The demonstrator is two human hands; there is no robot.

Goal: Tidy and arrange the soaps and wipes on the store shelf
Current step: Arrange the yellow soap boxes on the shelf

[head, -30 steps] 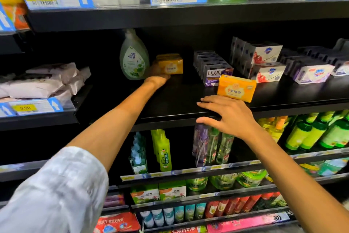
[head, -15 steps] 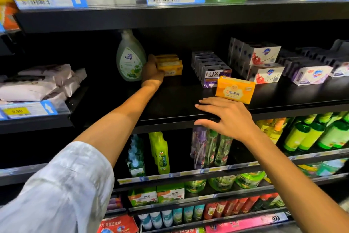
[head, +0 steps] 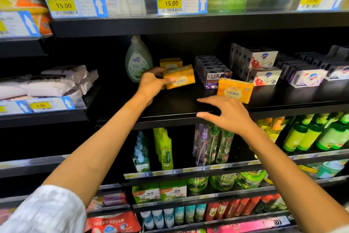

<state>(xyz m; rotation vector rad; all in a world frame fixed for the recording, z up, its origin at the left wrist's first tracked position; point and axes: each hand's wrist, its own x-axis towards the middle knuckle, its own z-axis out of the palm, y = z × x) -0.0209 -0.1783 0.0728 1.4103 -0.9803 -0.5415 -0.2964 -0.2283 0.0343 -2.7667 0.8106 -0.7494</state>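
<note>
My left hand (head: pixel 151 83) grips a yellow soap box (head: pixel 180 79), tilted and lifted off the black shelf (head: pixel 170 108). Another yellow soap box (head: pixel 171 62) stands behind it. My right hand (head: pixel 225 113) rests on the shelf's front edge with fingers spread, holding nothing. Just beyond those fingers sits a second orange-yellow soap box (head: pixel 235 90). A row of purple LUX soap boxes (head: pixel 213 72) stands between the two yellow ones. White soap boxes (head: pixel 261 67) are stacked to the right. White wipe packs (head: pixel 47 83) lie on the left shelf.
A green-labelled liquid soap bottle (head: pixel 137 61) stands left of the held box. More white and purple soap boxes (head: pixel 307 77) line the far right. Price tags (head: pixel 180 2) hang on the shelf above. Bottles (head: pixel 164 149) fill the shelf below.
My left hand took hold of the front yellow soap box at the back of the shelf and has pulled it forward and up, tilted. My right hand has stayed at the shelf edge.
</note>
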